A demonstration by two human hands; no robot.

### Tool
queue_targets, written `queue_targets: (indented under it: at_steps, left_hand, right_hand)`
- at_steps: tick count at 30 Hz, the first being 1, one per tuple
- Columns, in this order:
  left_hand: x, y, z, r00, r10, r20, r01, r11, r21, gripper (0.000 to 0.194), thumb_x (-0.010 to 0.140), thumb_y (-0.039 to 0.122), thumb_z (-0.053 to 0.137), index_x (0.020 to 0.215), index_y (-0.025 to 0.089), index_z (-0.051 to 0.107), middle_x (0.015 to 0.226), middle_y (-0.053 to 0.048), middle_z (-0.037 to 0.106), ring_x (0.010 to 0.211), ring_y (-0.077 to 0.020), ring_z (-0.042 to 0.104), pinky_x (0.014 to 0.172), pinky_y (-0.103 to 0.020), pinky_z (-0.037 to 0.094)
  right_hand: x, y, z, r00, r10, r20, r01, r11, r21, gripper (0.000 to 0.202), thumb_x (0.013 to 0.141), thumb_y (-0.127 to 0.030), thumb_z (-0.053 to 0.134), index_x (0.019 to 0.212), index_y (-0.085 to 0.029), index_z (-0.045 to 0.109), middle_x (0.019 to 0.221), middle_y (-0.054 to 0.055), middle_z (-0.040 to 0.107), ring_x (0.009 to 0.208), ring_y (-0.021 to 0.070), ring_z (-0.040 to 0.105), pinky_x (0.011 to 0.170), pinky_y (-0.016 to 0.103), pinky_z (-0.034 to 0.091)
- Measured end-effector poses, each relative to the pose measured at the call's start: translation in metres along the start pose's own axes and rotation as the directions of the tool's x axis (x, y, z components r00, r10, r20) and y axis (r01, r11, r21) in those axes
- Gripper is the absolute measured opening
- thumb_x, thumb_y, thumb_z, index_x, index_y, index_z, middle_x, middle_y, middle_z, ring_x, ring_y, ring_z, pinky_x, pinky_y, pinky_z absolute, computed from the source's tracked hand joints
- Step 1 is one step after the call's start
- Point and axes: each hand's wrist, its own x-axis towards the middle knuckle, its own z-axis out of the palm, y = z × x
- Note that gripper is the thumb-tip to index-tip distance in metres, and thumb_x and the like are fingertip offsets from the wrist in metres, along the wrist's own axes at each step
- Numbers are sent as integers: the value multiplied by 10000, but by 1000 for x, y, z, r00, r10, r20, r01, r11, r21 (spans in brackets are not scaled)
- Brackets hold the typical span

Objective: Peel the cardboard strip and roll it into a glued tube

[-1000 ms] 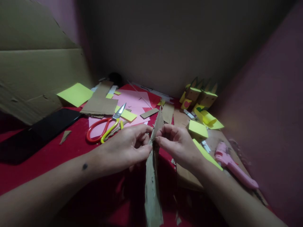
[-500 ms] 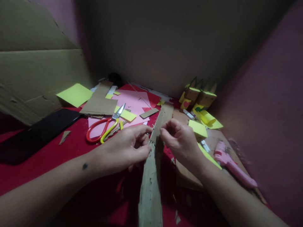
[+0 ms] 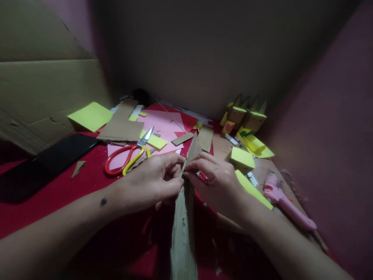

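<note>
A long, narrow cardboard strip (image 3: 184, 229) with a rough, torn surface runs from the bottom edge up between my hands. My left hand (image 3: 163, 177) pinches its left edge between thumb and fingers. On the other side, my right hand (image 3: 214, 181) has its thumb and fingertips closed on the strip, close to the left fingertips. Above the hands the strip narrows to a pointed end. Red-and-yellow-handled scissors (image 3: 131, 155) lie to the left, blades partly open, over pink paper (image 3: 163, 121).
A black flat object (image 3: 52, 165) and a yellow sheet (image 3: 92, 116) are at left, before a large cardboard panel (image 3: 52, 85). At right are a pink glue gun (image 3: 288, 204), a yellow-topped box (image 3: 241, 157) and small decorated cardboard figures (image 3: 244, 116). Cardboard pieces (image 3: 124, 124) lie behind the scissors.
My right hand has moved left and closed on the strip near my left hand. The strip has turned to a narrower profile, uncovering a separate cardboard piece behind it.
</note>
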Motion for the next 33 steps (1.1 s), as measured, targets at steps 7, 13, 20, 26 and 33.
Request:
queue_targets:
  at_steps: [7, 13, 20, 26, 33]
  left_hand:
    - [2, -2, 1, 1000, 10, 3, -10, 999, -39, 176, 813, 207, 529, 985, 169, 519, 556, 95, 461, 379, -68, 458, 344, -176, 419]
    - [1, 1, 0, 1000, -8, 0, 8, 1000, -3, 191, 792, 183, 538, 981, 161, 538, 572, 84, 468, 396, -71, 472, 360, -182, 438]
    - [2, 1, 0, 1000, -8, -3, 8, 1000, -21, 214, 805, 199, 543, 1015, 161, 546, 549, 88, 475, 373, -78, 474, 348, -185, 433]
    - [1, -4, -2, 1000, -24, 4, 25, 999, -31, 229, 813, 195, 541, 1041, 168, 546, 594, 58, 556, 390, -86, 504, 355, -183, 429]
    - [2, 1, -2, 999, -45, 14, 45, 999, -18, 177, 816, 224, 546, 979, 156, 543, 559, 63, 532, 378, -85, 500, 355, -182, 421]
  right_hand:
    - [-1, -2, 3, 999, -46, -14, 45, 997, -67, 177, 878, -84, 511, 763, -89, 645, 729, 94, 641, 662, 153, 591, 602, 264, 500]
    - [-5, -5, 11, 995, -29, -93, 18, 992, -125, 179, 861, -79, 468, 734, -144, 576, 694, 73, 612, 650, 163, 570, 593, 277, 489]
    - [-5, -6, 16, 982, 63, -179, -84, 990, -112, 136, 806, -79, 507, 718, -176, 542, 667, 36, 598, 634, 142, 568, 588, 245, 478]
    - [-3, -4, 6, 977, 183, -111, -177, 982, 61, 91, 796, -103, 531, 734, -157, 570, 675, 31, 611, 610, 122, 567, 584, 230, 455]
    - [-3, -10, 5, 965, 256, -59, -248, 962, 114, 49, 772, -122, 566, 736, -150, 585, 689, 40, 617, 624, 135, 573, 587, 242, 448]
